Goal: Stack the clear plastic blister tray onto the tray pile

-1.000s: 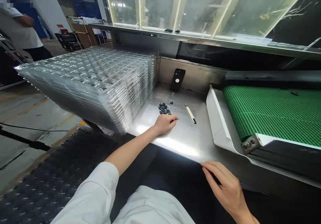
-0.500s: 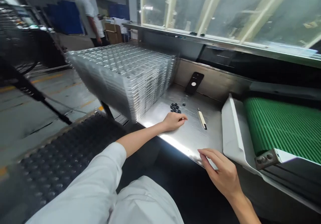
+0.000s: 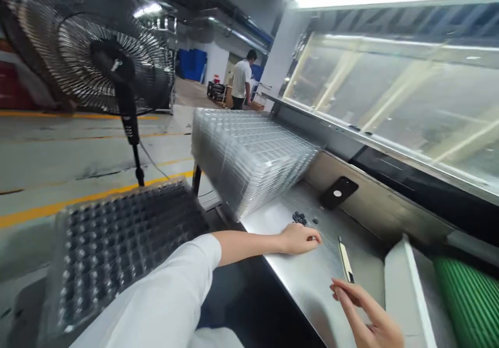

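Observation:
My left hand (image 3: 299, 238) rests on the steel worktop (image 3: 312, 280) with its fingers curled, just in front of a small heap of black parts (image 3: 300, 217). Whether it holds one of them is hidden. My right hand (image 3: 366, 314) hovers over the worktop's near edge, fingers stretched out and empty. A cream-handled knife (image 3: 345, 258) lies just beyond its fingertips. A tall stack of clear plastic trays (image 3: 249, 156) stands on the worktop's left end.
A black phone (image 3: 338, 192) leans on the back wall. The green conveyor belt (image 3: 468, 298) and its white guard (image 3: 409, 285) are at the right. A tray of dark parts (image 3: 117, 244) sits at my left. A fan (image 3: 113, 62) stands on the floor; a person (image 3: 241, 84) stands far off.
My view has swung to the left and up, bringing the fan and floor into sight. My right hand has moved forward toward the knife. My left hand stays by the black parts.

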### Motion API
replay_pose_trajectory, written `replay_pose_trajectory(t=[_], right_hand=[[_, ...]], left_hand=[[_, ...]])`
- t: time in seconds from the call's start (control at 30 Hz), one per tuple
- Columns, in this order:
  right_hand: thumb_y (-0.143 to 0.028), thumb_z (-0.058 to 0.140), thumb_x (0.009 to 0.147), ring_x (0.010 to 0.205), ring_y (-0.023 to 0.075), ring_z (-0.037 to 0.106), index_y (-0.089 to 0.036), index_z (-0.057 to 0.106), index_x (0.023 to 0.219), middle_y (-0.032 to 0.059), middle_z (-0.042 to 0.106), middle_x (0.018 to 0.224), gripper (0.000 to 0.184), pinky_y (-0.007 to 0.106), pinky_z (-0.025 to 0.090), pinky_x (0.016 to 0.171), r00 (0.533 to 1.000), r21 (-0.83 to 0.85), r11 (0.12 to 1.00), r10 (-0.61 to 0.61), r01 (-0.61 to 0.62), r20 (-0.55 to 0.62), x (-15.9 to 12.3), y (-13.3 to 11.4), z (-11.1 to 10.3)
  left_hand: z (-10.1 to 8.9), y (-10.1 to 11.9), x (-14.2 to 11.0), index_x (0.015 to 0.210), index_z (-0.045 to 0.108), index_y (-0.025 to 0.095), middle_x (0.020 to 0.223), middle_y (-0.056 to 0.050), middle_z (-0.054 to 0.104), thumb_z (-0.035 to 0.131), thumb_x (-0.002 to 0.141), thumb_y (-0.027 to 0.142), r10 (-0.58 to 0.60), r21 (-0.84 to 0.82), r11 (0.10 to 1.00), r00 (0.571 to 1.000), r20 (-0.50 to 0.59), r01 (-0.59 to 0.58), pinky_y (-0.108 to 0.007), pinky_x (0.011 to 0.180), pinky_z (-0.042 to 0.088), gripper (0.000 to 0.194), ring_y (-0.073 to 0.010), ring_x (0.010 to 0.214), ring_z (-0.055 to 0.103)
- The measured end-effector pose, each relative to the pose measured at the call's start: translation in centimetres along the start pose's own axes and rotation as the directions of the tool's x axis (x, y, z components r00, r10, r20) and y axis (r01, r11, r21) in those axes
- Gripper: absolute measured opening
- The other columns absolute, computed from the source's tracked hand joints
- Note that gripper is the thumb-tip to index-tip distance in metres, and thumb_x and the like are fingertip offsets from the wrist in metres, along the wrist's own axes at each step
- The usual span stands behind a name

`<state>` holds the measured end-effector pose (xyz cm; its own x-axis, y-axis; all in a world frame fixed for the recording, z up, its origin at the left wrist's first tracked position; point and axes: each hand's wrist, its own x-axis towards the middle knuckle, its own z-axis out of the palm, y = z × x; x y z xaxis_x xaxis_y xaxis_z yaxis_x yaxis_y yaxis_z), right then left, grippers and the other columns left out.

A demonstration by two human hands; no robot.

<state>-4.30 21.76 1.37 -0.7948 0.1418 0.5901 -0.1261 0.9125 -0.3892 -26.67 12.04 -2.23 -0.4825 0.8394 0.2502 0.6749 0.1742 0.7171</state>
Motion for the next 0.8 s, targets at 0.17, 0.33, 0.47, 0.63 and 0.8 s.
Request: replay_pose_trajectory(t=[0.17, 0.33, 0.47, 0.63, 0.8], right_hand=[[-0.057, 0.063, 0.096, 0.078, 0.0229, 0.072, -0.024, 0.08, 0.098, 0.006, 0.077, 0.095, 0.037, 0.029, 0.059, 0.071, 0.968, 0.051, 0.97, 0.241, -0.238, -0.065, 5.0, 1.6, 4.3], [-0.042, 0.056, 0.098, 0.085, 0.0252, 0.068, -0.022, 0.075, 0.089, 0.0076, 0.075, 0.091, 0.029, 0.038, 0.053, 0.082, 0.918, 0.075, 0.975, 0.222, -0.209, -0.329, 7.9, 4.3, 6.3], [-0.025, 0.057, 0.099, 0.087, 0.0229, 0.066, -0.023, 0.075, 0.095, 0.0047, 0.074, 0.091, 0.019, 0.035, 0.05, 0.081, 0.879, 0.046, 0.986, 0.163, -0.16, -0.448, 6.6, 6.6, 5.9], [-0.018, 0.058, 0.1, 0.087, 0.0207, 0.064, -0.022, 0.074, 0.1, 0.0033, 0.071, 0.091, 0.016, 0.032, 0.047, 0.079, 0.836, 0.17, 0.96, 0.277, -0.222, -0.474, 5.3, 7.8, 6.0], [-0.015, 0.059, 0.099, 0.088, 0.0191, 0.064, -0.023, 0.074, 0.099, 0.0017, 0.071, 0.091, 0.016, 0.031, 0.046, 0.081, 0.835, 0.257, 0.935, 0.338, -0.245, -0.435, 5.2, 7.7, 6.3]], left_hand=[[0.2, 0.2, 0.0, 0.112, 0.078, 0.026, 0.094, 0.001, 0.078, 0.055, 0.091, 0.027, 0.01, -0.074, 0.997, 0.999, -0.05, -0.014, -0.027, 0.089, 0.052, 0.031, -0.0181, 0.092, 0.071], [0.3, 1.1, 1.9, 0.113, 0.076, 0.023, 0.087, -0.001, 0.076, 0.052, 0.089, 0.021, 0.047, -0.149, 0.987, 0.998, -0.047, -0.054, -0.025, 0.077, 0.048, 0.034, -0.016, 0.078, 0.066], [1.5, 0.9, 4.2, 0.109, 0.076, 0.021, 0.074, 0.001, 0.07, 0.049, 0.092, 0.025, 0.047, -0.228, 0.972, 0.997, -0.054, -0.058, -0.024, 0.068, 0.044, 0.032, -0.0148, 0.068, 0.062], [2.6, -0.2, 4.4, 0.103, 0.078, 0.022, 0.082, -0.002, 0.076, 0.049, 0.097, 0.036, 0.146, -0.199, 0.969, 0.989, -0.026, -0.148, -0.026, 0.07, 0.049, 0.033, -0.0161, 0.07, 0.067], [2.5, -0.3, 3.9, 0.102, 0.078, 0.023, 0.088, -0.003, 0.079, 0.052, 0.099, 0.037, 0.222, -0.178, 0.958, 0.974, -0.037, -0.225, -0.025, 0.068, 0.052, 0.03, -0.0162, 0.071, 0.071]])
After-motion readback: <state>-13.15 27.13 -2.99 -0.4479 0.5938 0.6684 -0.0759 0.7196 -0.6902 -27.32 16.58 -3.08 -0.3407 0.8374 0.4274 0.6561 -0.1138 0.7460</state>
